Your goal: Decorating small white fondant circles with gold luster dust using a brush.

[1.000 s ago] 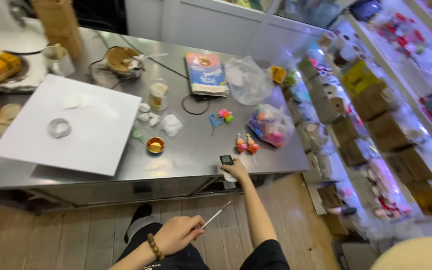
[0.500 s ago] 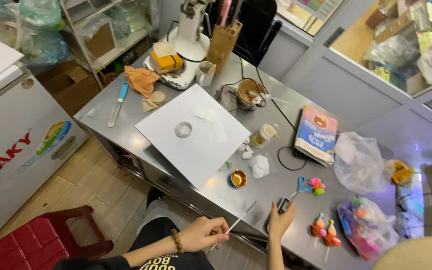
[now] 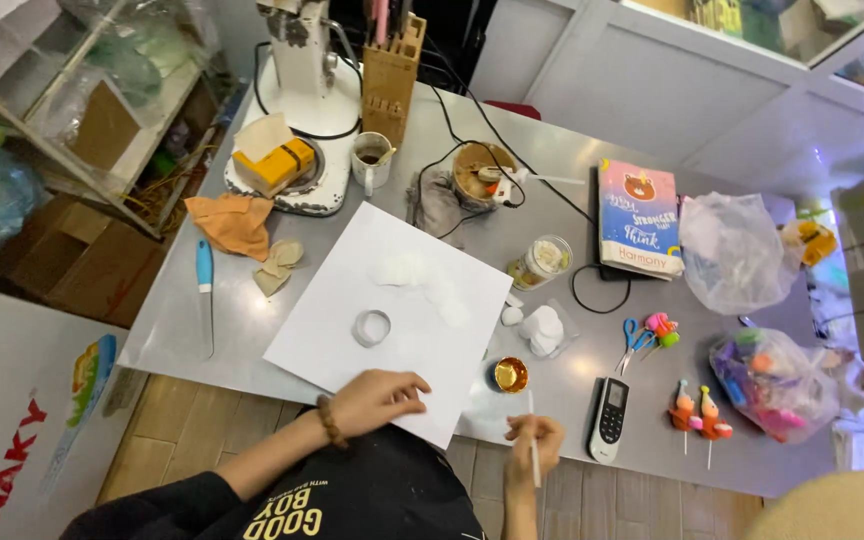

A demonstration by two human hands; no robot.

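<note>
My left hand [image 3: 377,400], with a bead bracelet on the wrist, rests palm down on the near edge of a large white sheet [image 3: 402,300] on the steel table [image 3: 182,330]. On the sheet lie a small metal ring [image 3: 372,327] and pale white discs [image 3: 402,270]. My right hand [image 3: 535,445] is closed on a thin white stick [image 3: 533,440] held upright at the table's front edge. The stick's tip points toward a small gold bowl [image 3: 510,375]. A black and white remote [image 3: 609,418] lies just right of that hand.
White lumps [image 3: 540,326], a jar [image 3: 542,262], blue scissors [image 3: 630,340], stick figurines [image 3: 697,415], a book [image 3: 638,217] and two plastic bags [image 3: 727,255] fill the right side. A blue-handled knife [image 3: 205,290], orange cloth [image 3: 235,222], cup [image 3: 372,158], knife block [image 3: 392,75] and white machine [image 3: 302,60] stand left and back.
The stick has passed from my left hand to my right. My right hand has left the remote, and my left hand has come to rest on the white sheet. The view has swung.
</note>
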